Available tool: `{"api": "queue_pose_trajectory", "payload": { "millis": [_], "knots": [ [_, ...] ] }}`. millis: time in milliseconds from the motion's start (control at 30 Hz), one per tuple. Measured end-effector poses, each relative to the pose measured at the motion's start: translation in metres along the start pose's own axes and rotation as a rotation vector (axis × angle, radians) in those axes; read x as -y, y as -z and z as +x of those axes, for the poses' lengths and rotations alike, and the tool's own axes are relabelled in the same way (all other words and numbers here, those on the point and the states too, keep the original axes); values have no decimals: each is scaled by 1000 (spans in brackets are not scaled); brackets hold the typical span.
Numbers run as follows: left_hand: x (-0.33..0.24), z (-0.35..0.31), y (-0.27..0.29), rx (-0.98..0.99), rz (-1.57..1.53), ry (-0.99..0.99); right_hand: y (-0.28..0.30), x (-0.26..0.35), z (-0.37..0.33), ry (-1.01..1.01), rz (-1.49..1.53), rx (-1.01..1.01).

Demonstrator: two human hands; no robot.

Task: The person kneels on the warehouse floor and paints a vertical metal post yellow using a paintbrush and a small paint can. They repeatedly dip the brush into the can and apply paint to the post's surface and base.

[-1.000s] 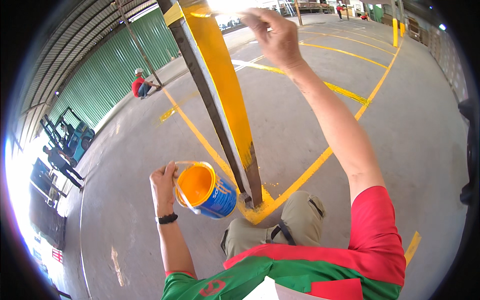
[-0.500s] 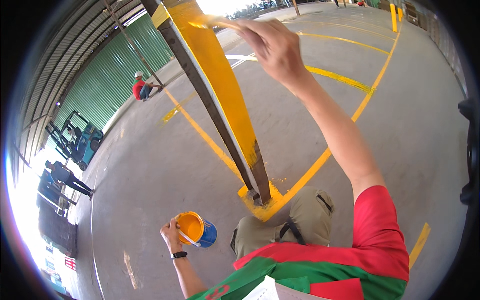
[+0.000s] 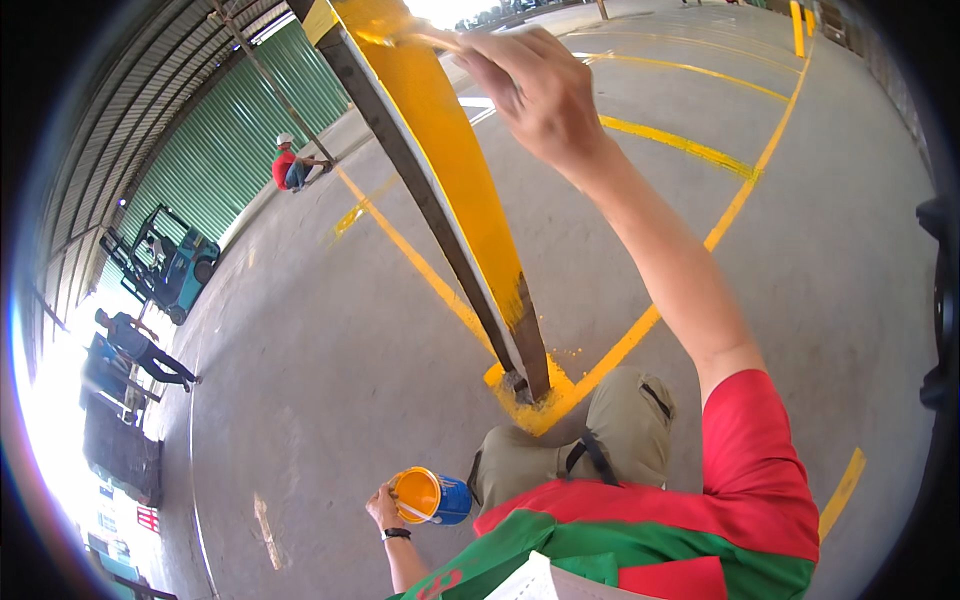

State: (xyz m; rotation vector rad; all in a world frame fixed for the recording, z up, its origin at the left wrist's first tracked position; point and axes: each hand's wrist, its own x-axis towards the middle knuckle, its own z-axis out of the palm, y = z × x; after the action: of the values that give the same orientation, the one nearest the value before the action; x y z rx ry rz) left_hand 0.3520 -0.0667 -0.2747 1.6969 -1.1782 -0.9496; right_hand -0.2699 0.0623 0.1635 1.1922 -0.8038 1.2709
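A steel column rises in front of me, its broad face coated in wet yellow paint, with bare dark metal near the foot. My right hand is raised beside the upper column, closed around the handle of a paintbrush whose bristles touch the yellow face. Down at the lower left, my left hand grips the rim of a blue paint can. Yellow-orange paint shows inside it, and a pale handle lies across its side.
Yellow lines meet at the column's foot, with paint spatters nearby. A person in a red top squats by a far post. Another person walks at the left, near a teal forklift. Yellow posts stand far right.
The brush and right hand have shifted slightly along the upper column. My left hand and the paint can have moved right and down, nearer my knee. The person at the left has stepped.
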Motion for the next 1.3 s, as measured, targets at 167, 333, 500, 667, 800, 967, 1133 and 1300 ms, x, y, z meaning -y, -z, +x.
{"api": "queue_pose_trajectory", "payload": {
  "millis": [167,333,500,667,800,967,1133,1300],
  "knots": [
    [16,-8,1,-108,-4,136,-5,7,-11,46,31,32],
    [28,-17,7,-87,-51,227,42,25,-32,-112,-4,126],
    [36,-9,1,-87,-59,208,7,-33,11,-28,-16,-115],
    [45,-6,9,-86,-90,218,28,-9,-40,-75,-41,122],
    [48,-5,11,-84,30,252,51,7,-55,-132,23,64],
    [50,-1,-3,-68,-20,167,22,-23,-4,-128,-36,25],
    [68,-8,4,-63,74,189,15,0,-53,-223,51,111],
    [81,-8,13,-63,42,154,73,80,-204,-336,28,287]
  ]
}}
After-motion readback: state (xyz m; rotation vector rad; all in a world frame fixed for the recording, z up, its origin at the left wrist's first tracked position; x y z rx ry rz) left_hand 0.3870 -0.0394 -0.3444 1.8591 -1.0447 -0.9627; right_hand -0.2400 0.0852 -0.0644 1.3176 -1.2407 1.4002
